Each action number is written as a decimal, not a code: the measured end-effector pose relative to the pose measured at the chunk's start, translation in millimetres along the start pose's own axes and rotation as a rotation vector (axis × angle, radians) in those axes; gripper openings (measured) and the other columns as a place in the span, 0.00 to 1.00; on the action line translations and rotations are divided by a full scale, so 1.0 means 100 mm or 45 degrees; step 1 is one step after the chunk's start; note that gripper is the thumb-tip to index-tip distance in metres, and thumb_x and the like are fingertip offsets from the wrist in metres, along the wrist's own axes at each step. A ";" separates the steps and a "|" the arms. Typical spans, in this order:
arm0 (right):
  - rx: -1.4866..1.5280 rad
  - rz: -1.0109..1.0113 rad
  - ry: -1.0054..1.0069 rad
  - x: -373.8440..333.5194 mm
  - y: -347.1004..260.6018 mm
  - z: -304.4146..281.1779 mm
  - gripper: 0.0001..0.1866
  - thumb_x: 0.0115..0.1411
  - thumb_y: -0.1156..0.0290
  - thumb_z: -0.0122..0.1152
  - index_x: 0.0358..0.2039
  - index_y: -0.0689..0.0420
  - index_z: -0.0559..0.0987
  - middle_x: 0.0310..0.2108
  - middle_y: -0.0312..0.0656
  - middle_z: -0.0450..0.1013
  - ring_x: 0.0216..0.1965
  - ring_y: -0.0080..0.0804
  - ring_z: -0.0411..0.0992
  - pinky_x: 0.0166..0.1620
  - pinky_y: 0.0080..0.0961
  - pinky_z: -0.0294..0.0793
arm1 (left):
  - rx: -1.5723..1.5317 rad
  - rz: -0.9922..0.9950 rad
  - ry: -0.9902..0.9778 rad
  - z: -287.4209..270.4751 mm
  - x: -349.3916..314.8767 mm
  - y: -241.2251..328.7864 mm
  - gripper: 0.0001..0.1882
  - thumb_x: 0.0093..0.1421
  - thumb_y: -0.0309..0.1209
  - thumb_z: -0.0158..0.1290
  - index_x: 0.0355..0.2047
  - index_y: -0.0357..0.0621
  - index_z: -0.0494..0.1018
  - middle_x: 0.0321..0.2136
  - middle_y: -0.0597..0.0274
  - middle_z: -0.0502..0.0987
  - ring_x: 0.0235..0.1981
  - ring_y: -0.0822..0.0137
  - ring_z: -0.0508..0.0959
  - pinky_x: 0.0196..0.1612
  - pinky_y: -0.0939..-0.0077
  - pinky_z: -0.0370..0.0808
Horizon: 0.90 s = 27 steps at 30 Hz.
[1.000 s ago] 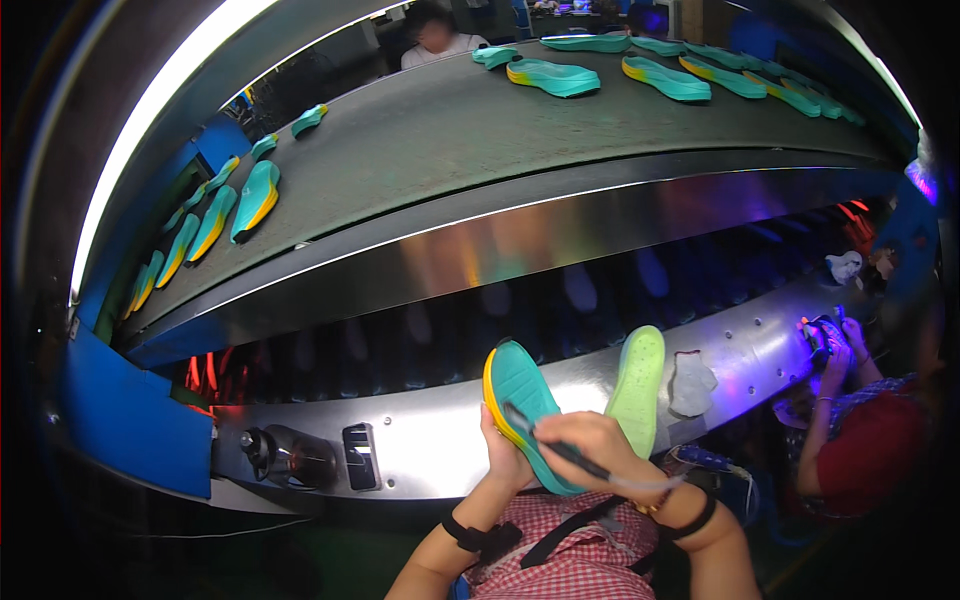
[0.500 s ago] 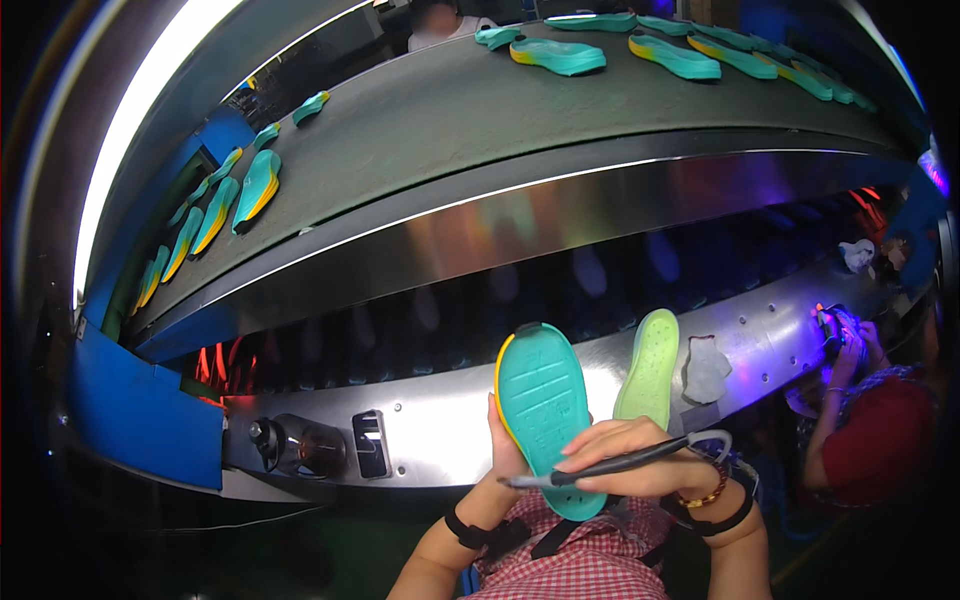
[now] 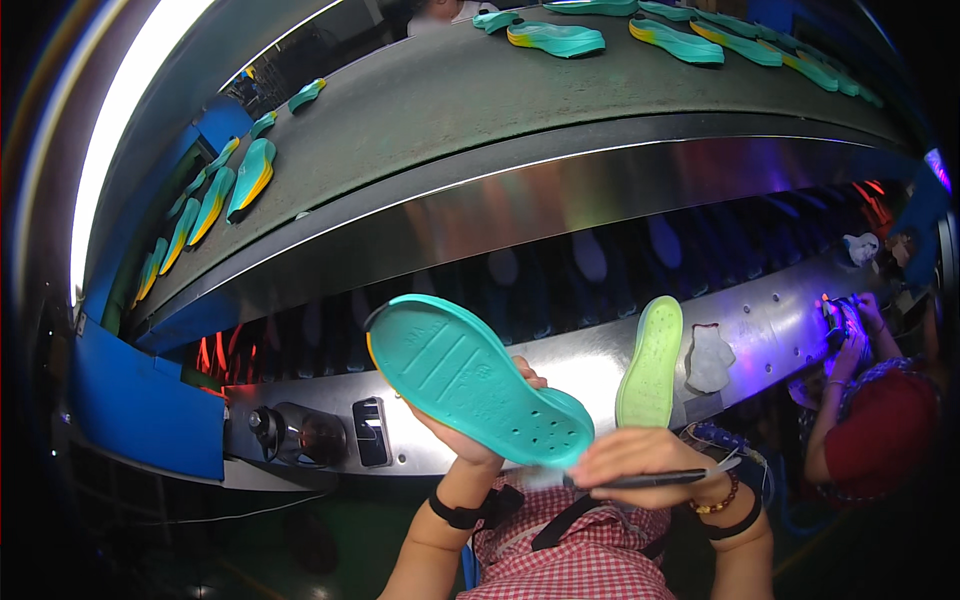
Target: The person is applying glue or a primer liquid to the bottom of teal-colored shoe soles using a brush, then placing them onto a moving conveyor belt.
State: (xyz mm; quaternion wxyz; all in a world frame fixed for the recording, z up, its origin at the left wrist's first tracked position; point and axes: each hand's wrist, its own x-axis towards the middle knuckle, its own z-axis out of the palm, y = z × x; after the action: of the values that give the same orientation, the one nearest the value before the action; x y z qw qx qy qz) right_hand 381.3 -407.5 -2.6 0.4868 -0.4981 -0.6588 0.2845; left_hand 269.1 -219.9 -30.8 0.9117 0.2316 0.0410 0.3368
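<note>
My left hand (image 3: 462, 438) is closed round a teal shoe sole (image 3: 470, 375) with a yellow edge, held tilted up and to the left. Its face shows grooves and small holes. My right hand (image 3: 640, 458) grips a slim black-handled brush (image 3: 655, 480) whose pale tip is blurred by motion, close under the sole's lower end. The right fingers are beside that end of the sole; whether they touch it I cannot tell. A light green sole (image 3: 650, 365) lies on the metal bench just beyond my right hand.
A conveyor belt (image 3: 400, 130) carrying several teal soles runs across the far side. On the metal bench (image 3: 600, 350) are a dark bottle (image 3: 305, 435), a phone (image 3: 371, 432) and a whitish cloth (image 3: 710, 360). At right, a person in red (image 3: 875, 440) works under violet light.
The teal sole has swung from nearly upright to tilted left, its upper end moving left. The brush has come off the sole's face to below its lower end, and my right hand has shifted slightly.
</note>
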 end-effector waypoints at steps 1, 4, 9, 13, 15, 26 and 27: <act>0.131 -0.050 -0.032 -0.01 0.00 0.00 0.15 0.47 0.79 0.66 0.38 0.61 0.80 0.38 0.43 0.77 0.42 0.37 0.75 0.47 0.29 0.74 | 0.022 0.006 0.018 0.02 0.00 0.02 0.54 0.49 0.76 0.18 0.46 0.36 0.67 0.31 0.42 0.74 0.32 0.51 0.75 0.37 0.57 0.73; 0.154 0.047 0.549 -0.04 0.01 0.00 0.14 0.48 0.79 0.66 0.38 0.60 0.80 0.38 0.43 0.78 0.42 0.37 0.75 0.48 0.29 0.74 | 0.149 0.051 0.054 0.02 -0.01 0.04 0.55 0.49 0.76 0.17 0.46 0.36 0.67 0.31 0.41 0.73 0.31 0.51 0.75 0.37 0.57 0.73; 0.149 0.098 0.070 -0.12 0.08 0.00 0.13 0.49 0.81 0.64 0.38 0.62 0.80 0.39 0.46 0.77 0.47 0.36 0.72 0.51 0.30 0.72 | 0.173 0.046 -0.136 -0.02 0.03 0.08 0.55 0.50 0.76 0.16 0.48 0.36 0.66 0.33 0.40 0.73 0.32 0.52 0.75 0.38 0.58 0.73; 0.735 0.234 0.535 -0.11 0.19 0.07 0.14 0.50 0.84 0.60 0.39 0.66 0.78 0.41 0.50 0.76 0.47 0.37 0.72 0.52 0.30 0.71 | 0.069 -0.093 -0.049 0.11 -0.05 0.04 0.53 0.50 0.76 0.25 0.55 0.40 0.61 0.42 0.41 0.71 0.40 0.50 0.74 0.46 0.56 0.72; 1.082 0.268 0.646 -0.06 0.20 0.17 0.14 0.52 0.84 0.59 0.41 0.68 0.77 0.41 0.51 0.75 0.45 0.35 0.73 0.52 0.29 0.71 | -0.170 -0.154 0.095 0.18 -0.12 -0.04 0.52 0.51 0.74 0.32 0.60 0.40 0.57 0.52 0.41 0.66 0.49 0.47 0.70 0.52 0.51 0.69; 0.167 0.268 0.332 0.00 -0.07 -0.06 0.14 0.49 0.81 0.64 0.39 0.63 0.79 0.39 0.47 0.77 0.42 0.35 0.76 0.47 0.26 0.75 | 0.202 -0.707 -0.252 -0.32 -0.14 -0.01 0.35 0.58 0.44 0.46 0.59 0.32 0.54 0.50 0.48 0.69 0.46 0.61 0.74 0.50 0.69 0.71; 0.208 0.213 0.222 0.00 -0.08 -0.08 0.14 0.49 0.81 0.64 0.39 0.63 0.79 0.39 0.46 0.77 0.42 0.35 0.76 0.47 0.26 0.75 | 0.200 -0.781 -0.266 -0.31 -0.11 0.01 0.35 0.58 0.44 0.46 0.59 0.32 0.55 0.49 0.48 0.69 0.46 0.61 0.74 0.50 0.69 0.72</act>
State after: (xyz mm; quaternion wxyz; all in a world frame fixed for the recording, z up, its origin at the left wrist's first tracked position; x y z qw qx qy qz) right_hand 385.5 -411.0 6.9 0.5557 -0.5327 -0.5450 0.3323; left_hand 252.5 -213.6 -59.0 0.9492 0.3115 0.0409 0.0166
